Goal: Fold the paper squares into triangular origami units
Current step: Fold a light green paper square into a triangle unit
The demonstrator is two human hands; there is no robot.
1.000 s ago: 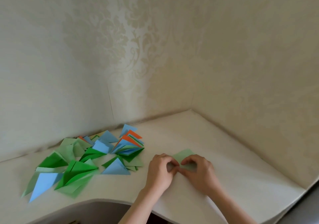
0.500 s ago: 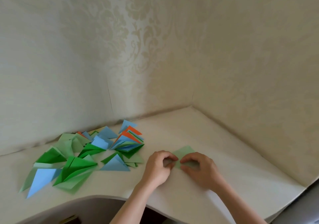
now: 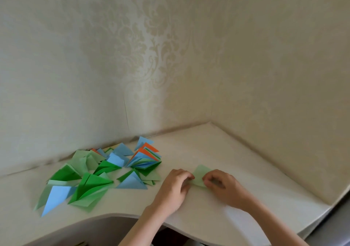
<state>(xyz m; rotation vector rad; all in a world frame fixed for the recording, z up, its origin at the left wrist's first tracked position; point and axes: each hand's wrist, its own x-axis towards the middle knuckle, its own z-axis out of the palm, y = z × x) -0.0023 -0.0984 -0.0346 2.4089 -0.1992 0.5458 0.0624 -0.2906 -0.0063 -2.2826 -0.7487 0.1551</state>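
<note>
Two hands, the left hand [image 3: 175,188] and right hand [image 3: 220,186], pinch a pale green paper square [image 3: 201,175] flat on the white desk [image 3: 236,225] beside folded units [image 3: 106,171]; uneven finger pressure could skew the crease.

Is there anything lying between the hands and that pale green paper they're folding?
Nothing visible. The left hand and right hand both already grip the light green paper at its edges, on the table. The pile of folded triangles lies apart, off to the left.
</note>
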